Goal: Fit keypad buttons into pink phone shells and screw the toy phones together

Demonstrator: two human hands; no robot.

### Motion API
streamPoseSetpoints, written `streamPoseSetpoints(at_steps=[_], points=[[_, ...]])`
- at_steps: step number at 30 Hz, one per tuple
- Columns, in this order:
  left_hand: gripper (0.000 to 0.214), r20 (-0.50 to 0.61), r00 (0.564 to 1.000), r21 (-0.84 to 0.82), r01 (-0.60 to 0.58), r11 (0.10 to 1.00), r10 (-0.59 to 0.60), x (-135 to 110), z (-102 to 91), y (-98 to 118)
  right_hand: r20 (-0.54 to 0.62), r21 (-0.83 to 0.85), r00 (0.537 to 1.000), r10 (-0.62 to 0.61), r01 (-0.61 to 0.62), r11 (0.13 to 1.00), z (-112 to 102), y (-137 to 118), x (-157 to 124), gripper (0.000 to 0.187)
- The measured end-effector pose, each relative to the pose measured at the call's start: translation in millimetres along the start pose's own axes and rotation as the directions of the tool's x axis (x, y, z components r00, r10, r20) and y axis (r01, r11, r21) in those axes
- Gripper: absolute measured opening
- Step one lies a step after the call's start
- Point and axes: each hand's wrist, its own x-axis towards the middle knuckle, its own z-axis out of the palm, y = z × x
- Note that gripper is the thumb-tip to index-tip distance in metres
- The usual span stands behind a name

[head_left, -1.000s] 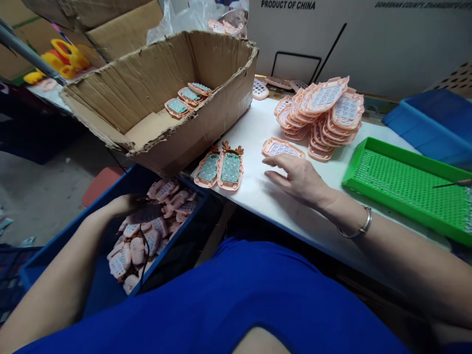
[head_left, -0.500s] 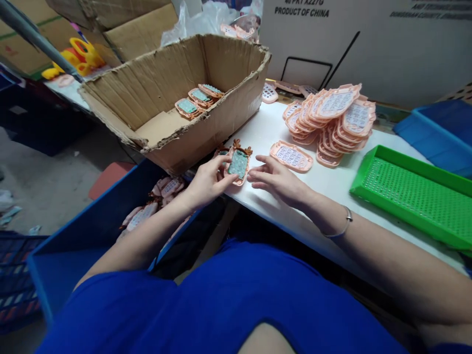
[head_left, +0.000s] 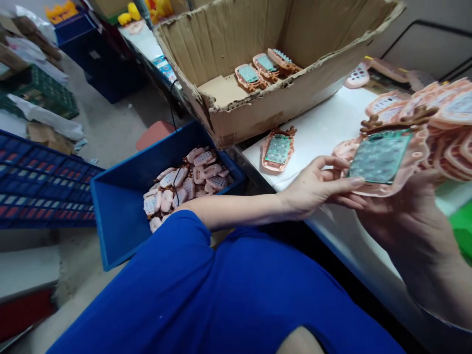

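Note:
A pink toy phone shell [head_left: 405,160] with a green circuit board and brown antlers is raised above the table, its board side facing me. My left hand [head_left: 320,187] pinches its lower left edge, thumb on the front. Beneath and behind the same shell is my right hand [head_left: 409,221], gripping it from the right; most of its fingers are hidden. Another antlered shell with a board [head_left: 278,150] lies on the white table [head_left: 317,125], left of my hands. Behind the held shell rises a stack of pink keypad shells [head_left: 452,147], partly covered.
A torn cardboard box [head_left: 265,118] holds several shells with boards. Below it, a blue bin [head_left: 121,196] contains many pink toy phones [head_left: 191,179]. A green tray [head_left: 462,226] shows at the right edge. Blue crates [head_left: 44,187] stand at the left.
My view has swung left and nearer the box. A shell with a board has come up between both hands, and the right hand, earlier apart from it, now grips it. Another shell lies alone on the table.

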Motion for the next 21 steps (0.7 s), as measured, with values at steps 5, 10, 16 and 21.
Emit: streamPoseSetpoints(at_steps=[5, 10, 16, 21], points=[[0.046, 0.082, 0.996, -0.061, 0.027, 0.998, -0.022, 8.3, 17.9, -26.8, -0.109, 0.297, 0.966, 0.234, -0.193, 0.935, -16.4, -6.8, -7.1, 0.059], [0.052, 0.122, 0.99, 0.145, -0.092, 0.985, 0.075, 10.1, 19.2, -43.3, -0.237, 0.248, 0.947, 0.218, -0.158, 0.956, -51.7, -0.5, -6.9, 0.052], [0.014, 0.354, 0.935, 0.548, -0.199, 0.812, -0.01, 6.0, 12.3, -47.4, -0.26, -0.259, 0.965, 0.039, -0.109, 0.96, -82.2, 18.1, 10.8, 0.066], [0.016, 0.452, 0.892, 0.622, -0.319, 0.715, 0.005, 4.8, 11.1, -44.0, -0.051, -0.799, 0.987, -0.152, 0.051, 0.599, -83.0, 39.6, 35.1, 0.06]])
